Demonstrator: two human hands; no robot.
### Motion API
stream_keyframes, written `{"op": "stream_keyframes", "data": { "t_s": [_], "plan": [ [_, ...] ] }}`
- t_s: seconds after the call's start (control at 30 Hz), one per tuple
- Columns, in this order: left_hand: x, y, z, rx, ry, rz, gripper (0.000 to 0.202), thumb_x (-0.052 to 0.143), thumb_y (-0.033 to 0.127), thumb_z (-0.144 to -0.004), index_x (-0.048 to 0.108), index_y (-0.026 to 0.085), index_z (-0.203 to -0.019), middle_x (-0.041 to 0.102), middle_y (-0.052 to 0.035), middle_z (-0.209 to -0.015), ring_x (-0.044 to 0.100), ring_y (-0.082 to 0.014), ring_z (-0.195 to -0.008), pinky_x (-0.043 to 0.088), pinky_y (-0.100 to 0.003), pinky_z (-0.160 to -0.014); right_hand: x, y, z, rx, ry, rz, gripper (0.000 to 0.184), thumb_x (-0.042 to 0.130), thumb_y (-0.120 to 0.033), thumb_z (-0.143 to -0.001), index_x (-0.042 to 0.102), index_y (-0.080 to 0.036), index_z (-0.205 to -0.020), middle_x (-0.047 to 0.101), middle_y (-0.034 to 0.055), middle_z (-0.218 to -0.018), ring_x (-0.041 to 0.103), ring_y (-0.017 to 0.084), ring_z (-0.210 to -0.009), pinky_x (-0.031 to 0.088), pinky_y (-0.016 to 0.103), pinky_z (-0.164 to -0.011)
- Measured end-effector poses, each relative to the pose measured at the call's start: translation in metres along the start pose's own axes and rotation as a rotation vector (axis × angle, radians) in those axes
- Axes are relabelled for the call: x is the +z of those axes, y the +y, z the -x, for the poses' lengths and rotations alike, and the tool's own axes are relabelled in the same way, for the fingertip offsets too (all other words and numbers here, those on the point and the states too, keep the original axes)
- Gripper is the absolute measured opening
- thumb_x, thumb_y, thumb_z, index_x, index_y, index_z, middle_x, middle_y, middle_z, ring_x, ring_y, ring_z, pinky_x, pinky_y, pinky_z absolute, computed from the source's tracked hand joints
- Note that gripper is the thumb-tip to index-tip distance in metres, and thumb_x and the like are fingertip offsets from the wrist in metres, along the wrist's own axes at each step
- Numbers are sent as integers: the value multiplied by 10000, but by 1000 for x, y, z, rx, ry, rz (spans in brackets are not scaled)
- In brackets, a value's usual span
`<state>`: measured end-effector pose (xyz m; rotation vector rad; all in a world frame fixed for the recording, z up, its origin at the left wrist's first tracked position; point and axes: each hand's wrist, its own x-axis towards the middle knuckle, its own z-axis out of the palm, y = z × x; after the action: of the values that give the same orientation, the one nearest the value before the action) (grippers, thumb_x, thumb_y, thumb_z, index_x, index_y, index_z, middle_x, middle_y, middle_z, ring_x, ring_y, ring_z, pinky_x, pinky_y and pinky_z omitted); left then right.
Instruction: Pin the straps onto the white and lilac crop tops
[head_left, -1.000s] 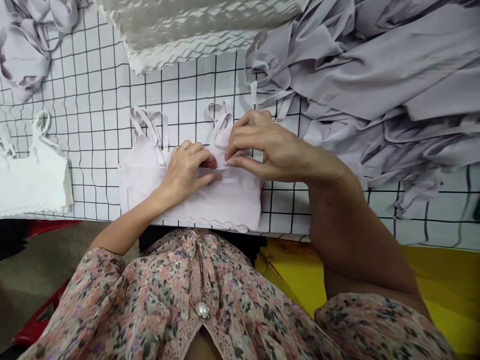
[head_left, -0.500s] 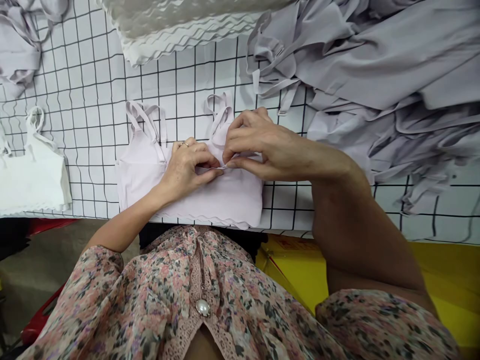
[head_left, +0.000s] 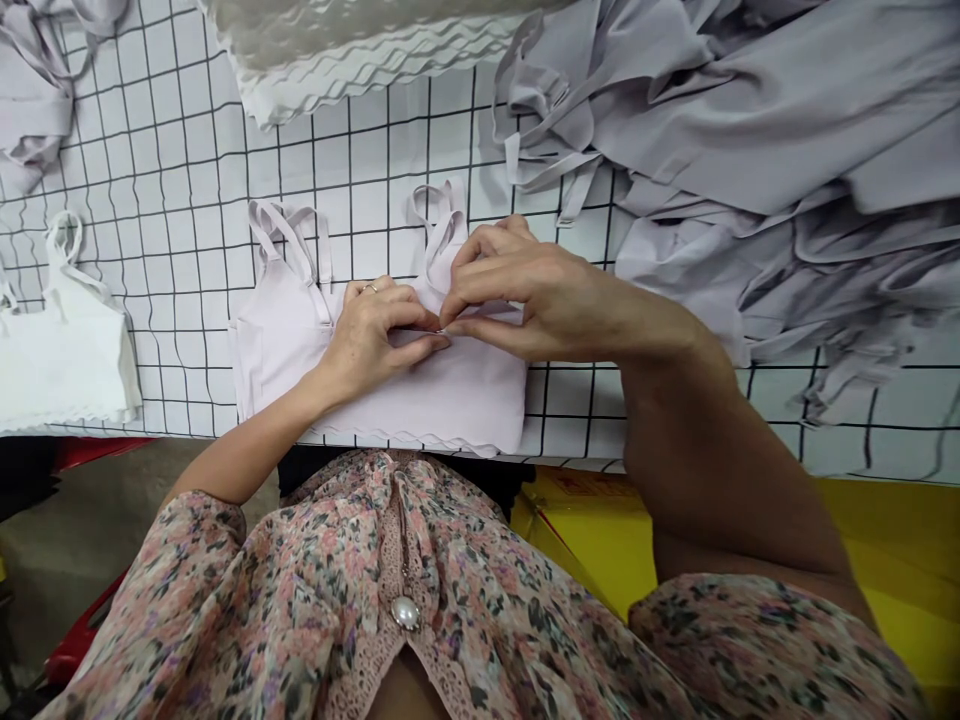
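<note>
A pale lilac camisole top [head_left: 420, 400] lies flat in front of me, its straps pointing away and its wavy hem near the table's edge. My left hand [head_left: 386, 325] rests on its middle, thumb and fingers pinching the neckline edge. Right beside it, my right hand [head_left: 499, 290] pinches the same edge between thumb and forefinger. The two sets of fingertips almost meet. Any small thing between them is hidden.
The table wears a white cloth with a black grid [head_left: 187, 250]. A heap of greyish-lilac garments [head_left: 750, 130] lies at the right. Wavy-edged white pieces [head_left: 375, 60] are stacked at the back. A white strappy top [head_left: 67, 355] lies left. Yellow material [head_left: 592, 540] sits below the edge.
My right fingertips have shifted slightly left along the neckline edge, closer to my left fingers. My left hand keeps its pinch, and the top lies where it was.
</note>
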<state>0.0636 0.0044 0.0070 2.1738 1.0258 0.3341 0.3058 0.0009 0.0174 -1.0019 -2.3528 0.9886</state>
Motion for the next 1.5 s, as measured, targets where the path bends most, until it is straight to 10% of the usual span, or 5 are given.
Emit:
{"op": "stream_keyframes", "data": {
  "t_s": [1.5],
  "plan": [
    [6, 2, 18, 61, -38, -25, 164, 669, 324, -1044, 817, 277, -990, 754, -1, -909, 600, -207, -931, 330, -448, -1062, 3, -12, 9, 22, -91, 123, 268, 494, -288, -1056, 710, -270, -899, 653, 60, -845, 579, 310, -1092, 392, 576, -1065]
  ]
}}
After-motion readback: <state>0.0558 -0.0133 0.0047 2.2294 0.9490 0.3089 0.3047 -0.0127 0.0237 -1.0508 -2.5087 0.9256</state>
